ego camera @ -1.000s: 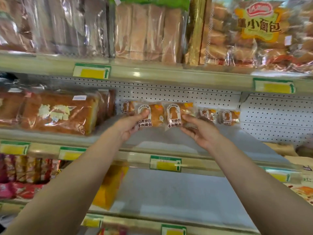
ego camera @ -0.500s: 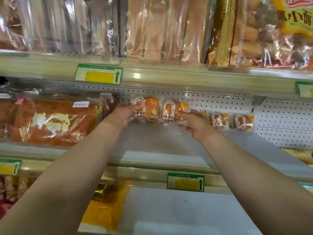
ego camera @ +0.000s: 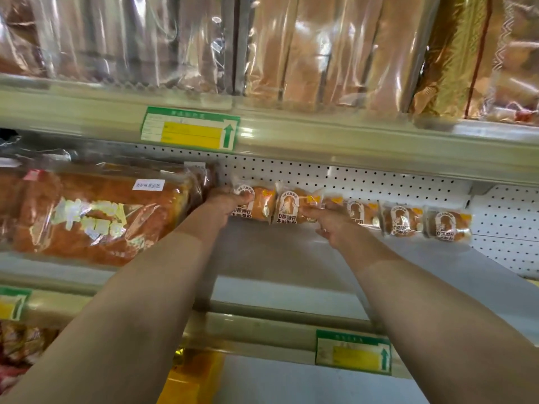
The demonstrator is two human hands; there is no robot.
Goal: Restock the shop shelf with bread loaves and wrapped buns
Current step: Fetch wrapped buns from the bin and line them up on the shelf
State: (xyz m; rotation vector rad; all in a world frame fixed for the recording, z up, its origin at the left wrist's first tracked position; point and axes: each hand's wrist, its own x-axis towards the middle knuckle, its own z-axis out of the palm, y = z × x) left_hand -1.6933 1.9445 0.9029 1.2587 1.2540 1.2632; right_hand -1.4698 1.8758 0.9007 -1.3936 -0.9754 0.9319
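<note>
Both arms reach deep into the middle shelf. My left hand grips a wrapped bun against the pegboard back wall. Right beside it, my right hand pinches a second wrapped bun by its lower right corner. Both buns stand upright at the back of the shelf. To the right, three more wrapped buns stand in a row against the pegboard. A large bagged bread loaf lies on the shelf's left part.
The upper shelf carries tall bagged loaves and hangs just over my hands. A yellow package sits on the lower shelf. Green-yellow price tags line the shelf edges. Bare grey shelf surface lies in front of the buns.
Both hands moved the two buns further back until they stand at the pegboard, in line with the row on the right. The camera came closer to the shelf.
</note>
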